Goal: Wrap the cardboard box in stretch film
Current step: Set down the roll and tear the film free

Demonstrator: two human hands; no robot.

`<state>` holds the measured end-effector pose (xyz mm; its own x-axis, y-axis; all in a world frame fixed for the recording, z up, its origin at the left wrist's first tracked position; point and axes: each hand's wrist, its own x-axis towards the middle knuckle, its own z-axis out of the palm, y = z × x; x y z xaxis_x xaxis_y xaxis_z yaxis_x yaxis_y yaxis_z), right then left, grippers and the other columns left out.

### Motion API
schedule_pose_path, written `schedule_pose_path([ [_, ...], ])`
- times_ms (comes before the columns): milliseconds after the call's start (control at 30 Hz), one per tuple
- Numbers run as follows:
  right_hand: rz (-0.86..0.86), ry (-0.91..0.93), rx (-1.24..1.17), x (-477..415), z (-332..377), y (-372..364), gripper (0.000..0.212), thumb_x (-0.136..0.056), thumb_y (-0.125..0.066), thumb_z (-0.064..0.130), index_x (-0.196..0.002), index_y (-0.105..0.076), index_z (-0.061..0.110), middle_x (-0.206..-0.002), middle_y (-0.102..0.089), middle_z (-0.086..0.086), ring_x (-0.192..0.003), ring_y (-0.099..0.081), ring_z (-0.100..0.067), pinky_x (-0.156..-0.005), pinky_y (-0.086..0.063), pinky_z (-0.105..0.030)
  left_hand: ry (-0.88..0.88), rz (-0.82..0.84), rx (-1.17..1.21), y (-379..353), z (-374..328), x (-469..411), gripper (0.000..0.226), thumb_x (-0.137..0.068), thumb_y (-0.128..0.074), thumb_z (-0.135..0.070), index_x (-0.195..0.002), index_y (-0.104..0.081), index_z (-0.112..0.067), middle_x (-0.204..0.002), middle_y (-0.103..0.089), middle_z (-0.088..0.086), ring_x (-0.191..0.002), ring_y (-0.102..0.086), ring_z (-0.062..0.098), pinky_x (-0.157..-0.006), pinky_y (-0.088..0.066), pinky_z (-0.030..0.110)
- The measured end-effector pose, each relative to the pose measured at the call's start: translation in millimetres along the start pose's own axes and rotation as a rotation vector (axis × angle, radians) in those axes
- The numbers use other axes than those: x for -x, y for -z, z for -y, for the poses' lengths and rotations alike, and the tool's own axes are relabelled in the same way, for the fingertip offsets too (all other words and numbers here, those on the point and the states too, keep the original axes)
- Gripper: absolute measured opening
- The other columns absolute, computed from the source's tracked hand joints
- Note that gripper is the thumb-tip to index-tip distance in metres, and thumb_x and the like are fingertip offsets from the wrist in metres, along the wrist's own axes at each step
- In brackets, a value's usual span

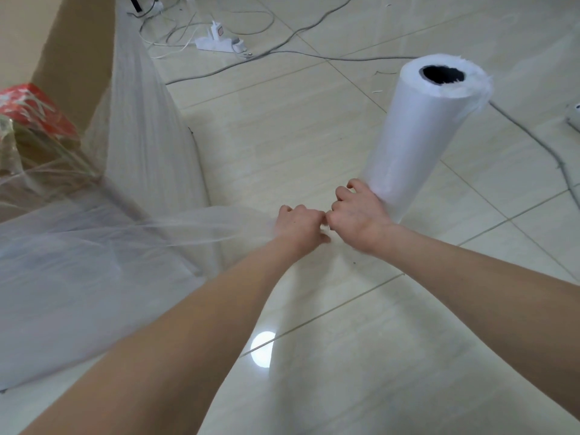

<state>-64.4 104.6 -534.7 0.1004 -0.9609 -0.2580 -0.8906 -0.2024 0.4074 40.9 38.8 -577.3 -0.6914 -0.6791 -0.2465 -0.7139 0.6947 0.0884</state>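
Note:
A large cardboard box [75, 48] stands at the left, its near sides covered in layers of clear stretch film [141, 142]. A bunched strand of film runs from the box to my left hand [296, 222], which grips it with curled fingers. My right hand [357, 211] touches the left one, knuckle to knuckle, and also pinches the film. Just behind my right hand the white stretch film roll [420, 133] stands upright on the floor, slightly tilted, with its dark core hole facing up.
Pale floor tiles [345, 356] fill the view. A white power strip [219, 42] with plugs and several grey cables lies at the back. One cable [533, 136] runs along the right side. A red printed patch [34, 111] shows on the box under film.

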Motion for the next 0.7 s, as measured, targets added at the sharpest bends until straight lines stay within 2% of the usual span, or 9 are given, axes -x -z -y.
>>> schedule_pose_path([
  [67,0.012,-0.004,0.016,1,-1,-2,0.028,-0.091,-0.046,0.013,-0.111,-0.061,0.024,-0.111,-0.065,0.003,-0.121,-0.040,-0.022,-0.109,-0.023,-0.041,0.058,-0.024,0.044,2,3,0,0.019,-0.096,-0.049,-0.035,-0.099,-0.066,-0.027,-0.106,-0.068,-0.003,-0.104,-0.057,0.020,-0.080,-0.027,0.029],
  [133,0.015,-0.014,0.025,0,0,-4,0.026,-0.091,-0.047,0.013,-0.111,-0.059,0.022,-0.109,-0.066,0.002,-0.121,-0.041,-0.023,-0.110,-0.022,-0.042,0.075,-0.062,0.079,3,10,2,0.022,-0.098,-0.046,-0.031,-0.100,-0.067,-0.024,-0.106,-0.067,-0.003,-0.103,-0.058,0.021,-0.080,-0.030,0.029],
  [300,0.055,-0.034,-0.015,-4,3,-2,0.024,-0.097,-0.044,0.022,-0.112,-0.062,0.027,-0.109,-0.067,0.006,-0.123,-0.040,-0.022,-0.112,-0.014,-0.045,-0.033,-0.165,0.131,4,13,8,0.028,-0.099,-0.040,-0.029,-0.099,-0.065,-0.018,-0.099,-0.059,0.000,-0.095,-0.057,0.023,-0.077,-0.032,0.031],
  [400,0.042,-0.022,-0.030,-5,2,-2,0.029,-0.097,-0.042,0.018,-0.113,-0.063,0.028,-0.111,-0.065,0.006,-0.125,-0.039,-0.022,-0.114,-0.012,-0.045,-0.038,-0.153,0.115,1,11,9,0.028,-0.101,-0.035,-0.029,-0.090,-0.059,-0.019,-0.090,-0.055,-0.002,-0.087,-0.054,0.023,-0.075,-0.030,0.030],
  [467,0.022,0.005,-0.023,-4,1,-4,0.031,-0.096,-0.042,0.018,-0.115,-0.064,0.029,-0.111,-0.065,0.006,-0.125,-0.039,-0.023,-0.115,-0.010,-0.046,-0.022,-0.135,0.104,-1,15,7,0.028,-0.100,-0.035,-0.029,-0.090,-0.059,-0.019,-0.096,-0.060,0.000,-0.090,-0.055,0.023,-0.075,-0.031,0.030],
  [567,0.010,0.041,-0.010,-2,-1,-7,0.034,-0.094,-0.042,0.015,-0.115,-0.064,0.031,-0.108,-0.064,0.007,-0.123,-0.041,-0.024,-0.115,-0.007,-0.048,0.062,-0.119,0.164,0,26,4,0.025,-0.098,-0.040,-0.028,-0.100,-0.063,-0.020,-0.105,-0.063,-0.002,-0.100,-0.057,0.023,-0.075,-0.039,0.030],
  [700,-0.048,0.096,0.018,1,-1,-15,0.030,-0.096,-0.043,0.016,-0.112,-0.066,0.026,-0.106,-0.061,0.004,-0.120,-0.040,-0.026,-0.116,-0.004,-0.049,0.221,-0.101,0.222,0,46,2,0.022,-0.096,-0.044,-0.029,-0.098,-0.064,-0.022,-0.105,-0.066,0.001,-0.101,-0.059,0.026,-0.076,-0.046,0.032],
])
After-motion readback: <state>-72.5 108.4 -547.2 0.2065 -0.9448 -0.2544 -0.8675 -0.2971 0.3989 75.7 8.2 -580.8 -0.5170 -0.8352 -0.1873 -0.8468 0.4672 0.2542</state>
